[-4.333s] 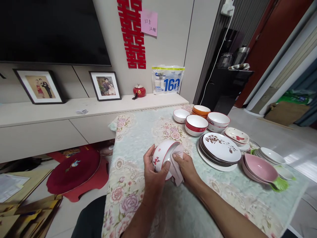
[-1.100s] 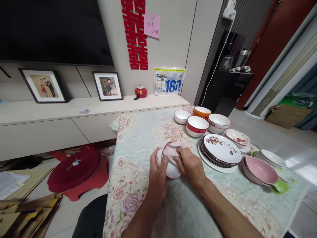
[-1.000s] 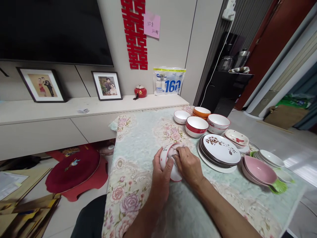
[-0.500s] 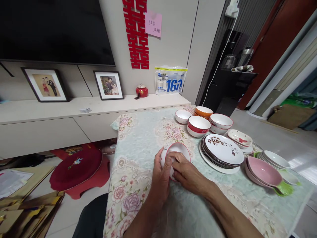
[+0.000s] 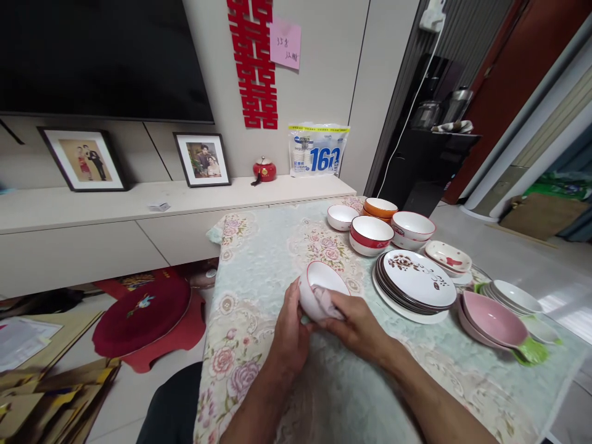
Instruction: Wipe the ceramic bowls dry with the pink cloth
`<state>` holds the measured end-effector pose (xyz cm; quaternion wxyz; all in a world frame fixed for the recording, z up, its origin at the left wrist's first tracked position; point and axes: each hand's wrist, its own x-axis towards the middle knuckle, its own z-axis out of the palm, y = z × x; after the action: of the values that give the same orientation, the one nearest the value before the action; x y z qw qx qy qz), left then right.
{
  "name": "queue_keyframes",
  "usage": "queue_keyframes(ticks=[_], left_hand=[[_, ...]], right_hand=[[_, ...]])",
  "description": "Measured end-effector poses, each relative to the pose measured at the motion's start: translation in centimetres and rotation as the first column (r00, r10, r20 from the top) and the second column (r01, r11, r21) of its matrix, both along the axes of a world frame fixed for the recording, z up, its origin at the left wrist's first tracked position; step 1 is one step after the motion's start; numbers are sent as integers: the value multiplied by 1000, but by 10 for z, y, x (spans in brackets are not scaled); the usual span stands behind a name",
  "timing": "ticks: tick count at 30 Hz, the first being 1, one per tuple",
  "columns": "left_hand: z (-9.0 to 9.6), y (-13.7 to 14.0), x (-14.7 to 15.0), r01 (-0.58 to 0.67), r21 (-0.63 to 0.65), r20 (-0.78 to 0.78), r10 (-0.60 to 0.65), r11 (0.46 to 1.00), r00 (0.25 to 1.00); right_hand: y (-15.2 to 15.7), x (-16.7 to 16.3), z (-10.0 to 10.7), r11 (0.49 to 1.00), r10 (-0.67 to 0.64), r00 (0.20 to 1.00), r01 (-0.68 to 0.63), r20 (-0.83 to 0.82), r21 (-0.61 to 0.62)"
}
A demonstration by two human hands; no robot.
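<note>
A white bowl with a red rim (image 5: 327, 275) is tilted above the near part of the table. My left hand (image 5: 291, 327) is closed round its left side. My right hand (image 5: 359, 325) grips a pale cloth (image 5: 328, 303), pressed over the bowl's near rim, its thumb side on the inner wall. The right fingers under the bowl are partly hidden. Just beyond the bowl stand a small white bowl (image 5: 342, 216) and a stack of red-and-white bowls (image 5: 372, 233). To the right of my right hand lies a stack of plates (image 5: 419, 280).
On the right of the flowered tablecloth (image 5: 263, 259) are pink leaf-shaped dishes (image 5: 494, 320), more white bowls (image 5: 515, 297), a strawberry-patterned dish (image 5: 448, 256) and orange bowls (image 5: 380, 206). A red stool (image 5: 148, 314) stands left of the table. A white cabinet (image 5: 92, 216) runs behind.
The bowl has been turned and tilted in my left hand. My right hand has moved from inside the bowl to its near rim, and the cloth now shows over the edge.
</note>
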<state>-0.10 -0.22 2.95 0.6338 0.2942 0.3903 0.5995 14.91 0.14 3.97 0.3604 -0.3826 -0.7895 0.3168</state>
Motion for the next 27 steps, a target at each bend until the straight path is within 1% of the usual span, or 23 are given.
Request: queue_keyframes(ticks=[2,3,5,6,9,11,12,14,15,17,19,21,23,24,25,26,27], left_hand=[[-1,-2,-4,43,-38,-36,-45,998,998],[-1,-3,-5,60,-60,-48,-63,996,997],[-3,-3,-6,59,-91,-73,-65,994,995],[-4,-2,-6,41,-99,-80,-49,994,996],[-7,2,-3,13,-91,-65,-19,996,998],[-5,4,-1,47,-122,44,-42,991,998],[-3,5,-1,81,-151,143,-60,985,988],[2,5,-1,160,-163,339,-97,974,936],[4,5,-1,189,-151,412,-112,970,904],[7,5,-3,197,-120,472,-118,973,874],[7,4,-5,162,-101,478,-95,982,873],[5,3,-5,130,-60,467,-87,990,880],[4,2,-4,109,-1,430,-98,994,898],[3,2,-3,104,21,401,-103,994,910],[3,1,-2,100,35,368,-106,994,924],[2,1,0,97,40,334,-105,994,937],[1,0,2,96,42,303,-105,994,947]], right_hand=[[5,8,0,984,-71,973,33,-218,-177],[8,13,0,965,-116,938,28,-328,-261],[15,20,-1,919,-199,833,-25,-516,-394],[17,22,-1,898,-235,772,-61,-591,-436],[22,24,2,849,-310,604,-171,-734,-499],[22,23,5,835,-327,536,-223,-779,-504],[22,22,5,829,-328,517,-243,-791,-503],[22,21,6,824,-332,498,-261,-801,-504],[23,21,5,826,-339,490,-254,-803,-504],[26,21,1,840,-365,480,-200,-797,-505],[30,22,-3,859,-415,489,-68,-767,-508],[34,24,-8,858,-474,506,80,-720,-508],[36,27,-11,847,-514,515,178,-686,-502],[37,28,-12,850,-515,531,213,-673,-482],[36,29,-13,862,-499,567,246,-655,-444],[35,30,-13,881,-470,628,285,-621,-379],[33,31,-12,902,-430,700,320,-570,-288]])
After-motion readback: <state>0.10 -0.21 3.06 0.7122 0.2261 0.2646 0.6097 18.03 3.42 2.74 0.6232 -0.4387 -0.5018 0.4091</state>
